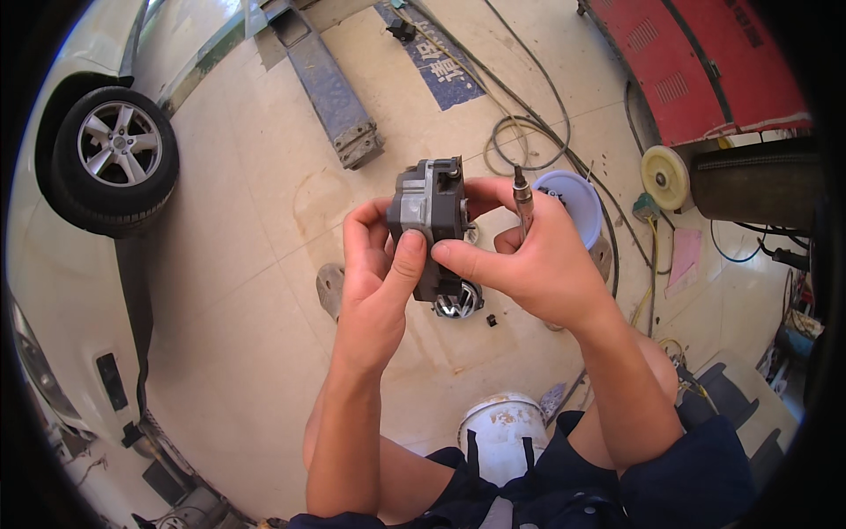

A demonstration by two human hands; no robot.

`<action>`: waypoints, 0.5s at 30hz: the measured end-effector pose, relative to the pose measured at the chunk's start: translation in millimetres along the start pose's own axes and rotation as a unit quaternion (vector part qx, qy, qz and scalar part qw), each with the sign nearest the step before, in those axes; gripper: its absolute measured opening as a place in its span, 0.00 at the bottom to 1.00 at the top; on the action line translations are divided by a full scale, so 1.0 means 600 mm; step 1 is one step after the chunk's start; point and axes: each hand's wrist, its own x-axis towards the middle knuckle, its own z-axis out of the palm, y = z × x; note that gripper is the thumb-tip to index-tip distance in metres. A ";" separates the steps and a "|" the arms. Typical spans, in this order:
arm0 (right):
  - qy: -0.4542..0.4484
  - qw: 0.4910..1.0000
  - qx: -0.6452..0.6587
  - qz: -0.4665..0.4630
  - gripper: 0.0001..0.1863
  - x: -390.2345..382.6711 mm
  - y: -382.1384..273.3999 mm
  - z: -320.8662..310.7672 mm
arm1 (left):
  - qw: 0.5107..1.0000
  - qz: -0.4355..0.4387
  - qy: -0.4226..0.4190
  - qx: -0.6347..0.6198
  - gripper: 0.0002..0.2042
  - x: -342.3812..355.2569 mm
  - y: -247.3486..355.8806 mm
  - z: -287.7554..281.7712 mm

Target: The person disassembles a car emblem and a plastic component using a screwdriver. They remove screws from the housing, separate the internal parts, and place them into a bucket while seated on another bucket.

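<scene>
Black-and-grey mechanical housing (427,210): centre of frame, between both hands. Left hand (370,264): half-curled, fingers round housing's left side, thumb across front. Right hand (553,264): thumb tip at housing's right edge; curled fingers hold metal bit driver (523,207), tip up. Pale lavender bowl (585,212) right of centre.

The far side of the dark grey housing (427,207) is out of sight; fingertips of the left hand (374,273) and of the right hand (546,260) disappear behind it. The right hand hides the lower end of the slim metal tool (523,203) and part of the lavender basin (583,201). The housing partly covers a shiny part (459,305) below. A black piece (492,321) is too small to identify. The dark rim crops the pale car (66,300) and red cabinet (679,66).
</scene>
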 end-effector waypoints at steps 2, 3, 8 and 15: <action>-0.014 1.000 0.025 -0.009 0.30 0.000 0.002 -0.002 | 1.000 -0.009 -0.005 -0.005 0.22 -0.004 0.002 0.001; -0.020 0.999 0.040 -0.011 0.31 0.000 0.003 -0.003 | 1.000 -0.011 -0.007 -0.010 0.23 -0.005 0.003 0.002; 0.014 0.997 0.068 -0.017 0.29 -0.008 -0.004 -0.013 | 0.997 -0.037 0.032 -0.051 0.24 0.005 -0.002 -0.013; 0.009 0.995 0.089 0.044 0.27 -0.024 -0.010 -0.057 | 0.977 -0.043 -0.009 -0.207 0.20 0.012 -0.001 -0.055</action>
